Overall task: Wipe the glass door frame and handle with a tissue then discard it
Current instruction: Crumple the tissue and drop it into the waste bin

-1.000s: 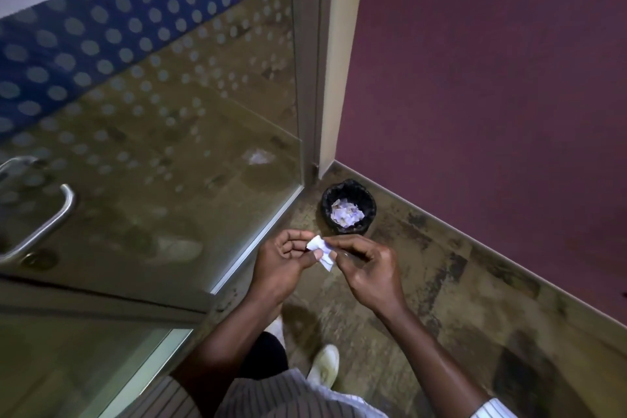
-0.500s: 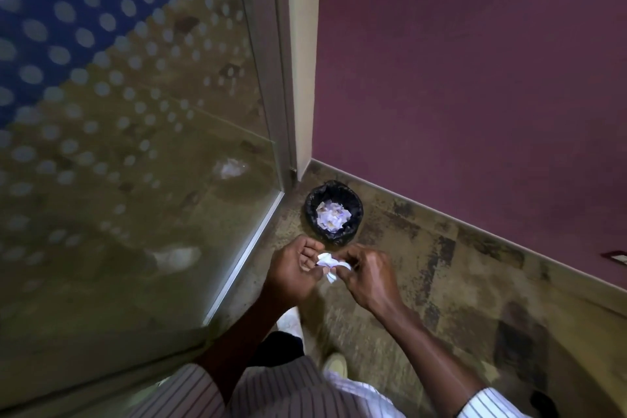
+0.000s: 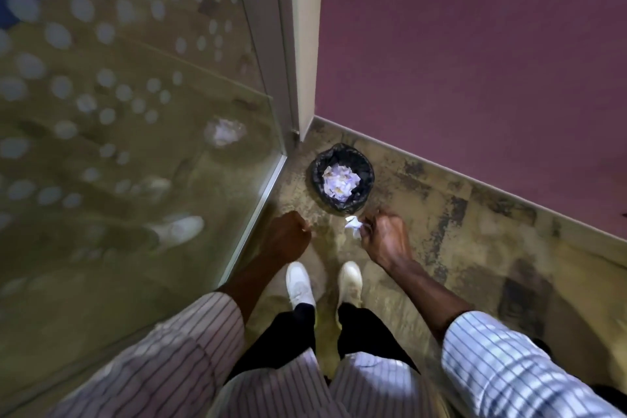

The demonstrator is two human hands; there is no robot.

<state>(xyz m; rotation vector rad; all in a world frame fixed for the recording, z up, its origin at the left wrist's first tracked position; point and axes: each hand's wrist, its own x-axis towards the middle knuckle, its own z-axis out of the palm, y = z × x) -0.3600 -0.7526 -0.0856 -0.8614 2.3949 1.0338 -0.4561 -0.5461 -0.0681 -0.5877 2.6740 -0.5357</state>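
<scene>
A small crumpled white tissue (image 3: 353, 224) is pinched in the fingertips of my right hand (image 3: 385, 236), just in front of and above a black-lined waste bin (image 3: 319, 168) holding crumpled paper. My left hand (image 3: 286, 236) is closed into a loose fist with nothing in it, a short way left of the tissue. The glass door (image 3: 135, 112) with its dotted pattern fills the left side, its metal frame (image 3: 261, 190) running down to the floor. The door handle is out of view.
A maroon wall (image 3: 475, 61) stands behind the bin and a cream door post (image 3: 305, 44) meets it in the corner. My two white shoes (image 3: 298, 283) stand on the mottled brown floor (image 3: 458, 214) just behind the hands.
The view has tilted down toward the floor and the handle has left it. My left hand has let go of the tissue and moved left; the right hand alone holds it nearer the bin.
</scene>
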